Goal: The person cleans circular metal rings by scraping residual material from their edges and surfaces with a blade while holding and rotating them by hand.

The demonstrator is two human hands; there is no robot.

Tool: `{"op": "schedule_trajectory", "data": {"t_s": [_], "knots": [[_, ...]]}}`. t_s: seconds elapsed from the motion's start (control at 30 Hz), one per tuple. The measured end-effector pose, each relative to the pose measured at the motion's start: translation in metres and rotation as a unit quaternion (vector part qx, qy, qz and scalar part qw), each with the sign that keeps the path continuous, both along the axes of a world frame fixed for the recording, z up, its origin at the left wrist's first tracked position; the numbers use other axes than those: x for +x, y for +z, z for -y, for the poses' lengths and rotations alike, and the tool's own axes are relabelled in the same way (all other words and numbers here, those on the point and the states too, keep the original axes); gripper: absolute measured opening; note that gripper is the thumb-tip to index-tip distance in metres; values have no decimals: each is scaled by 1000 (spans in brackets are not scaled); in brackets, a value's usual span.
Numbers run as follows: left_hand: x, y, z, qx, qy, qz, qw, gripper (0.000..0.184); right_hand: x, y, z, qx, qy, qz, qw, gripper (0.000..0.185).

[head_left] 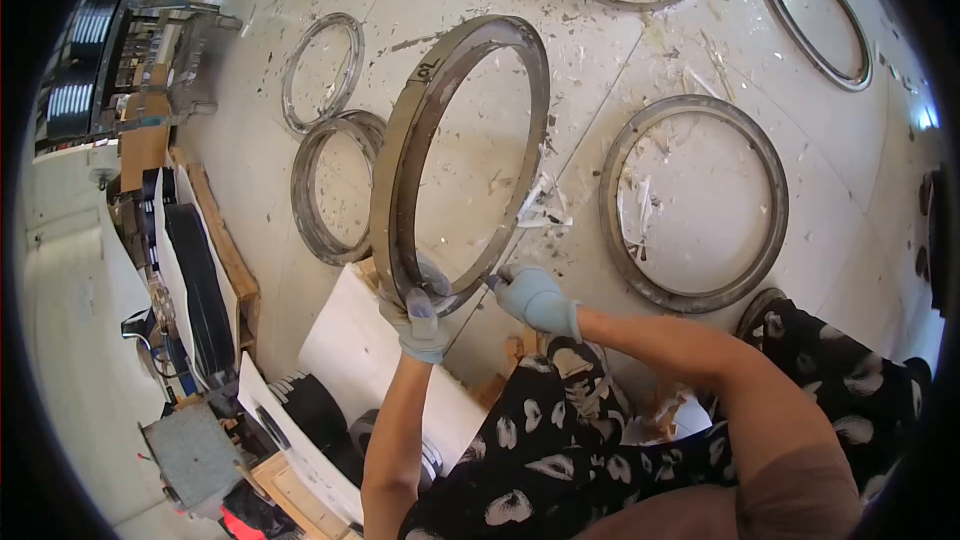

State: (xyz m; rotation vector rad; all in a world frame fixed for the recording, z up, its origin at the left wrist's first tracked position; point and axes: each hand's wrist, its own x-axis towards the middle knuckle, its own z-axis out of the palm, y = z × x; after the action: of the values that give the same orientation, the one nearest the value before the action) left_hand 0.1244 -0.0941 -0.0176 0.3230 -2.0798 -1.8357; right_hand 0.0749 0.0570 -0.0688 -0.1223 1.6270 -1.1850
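left of the flat ring (610, 202) on the floor (590, 65), the large ring (390, 160) is tilted up on its edge, showing as a tall oval. its broad outer band is dull tan-gray, the inner wall darker brown and blotchy, with a stepped lip running round; dark handwritten marks (427, 68) sit near the top. the left hand (415, 328), gloved, has its fingers clasped on the bottom of the rim. the right hand (540, 298), in a pale blue glove, is nearer the flat ring, fingers curled beside the large ring's lower edge; i cannot tell what they pinch. white scraps (545, 216) lie just left of the flat ring.
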Motion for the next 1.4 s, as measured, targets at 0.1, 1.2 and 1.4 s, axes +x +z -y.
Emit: {"op": "schedule_trajectory", "data": {"t_s": [0.1,1.2,1.4], "knots": [[8,6,-11,-21,26,49,998,65,44,4,22,-76,-70,-105,989,32],[-9,27,1,51,-38,104,993,78,19,90,11,-299,-232,350,857,24],[0,22,-4,79,-1,139,987,74,34,94,11,-244,-291,358,853,21]]}}
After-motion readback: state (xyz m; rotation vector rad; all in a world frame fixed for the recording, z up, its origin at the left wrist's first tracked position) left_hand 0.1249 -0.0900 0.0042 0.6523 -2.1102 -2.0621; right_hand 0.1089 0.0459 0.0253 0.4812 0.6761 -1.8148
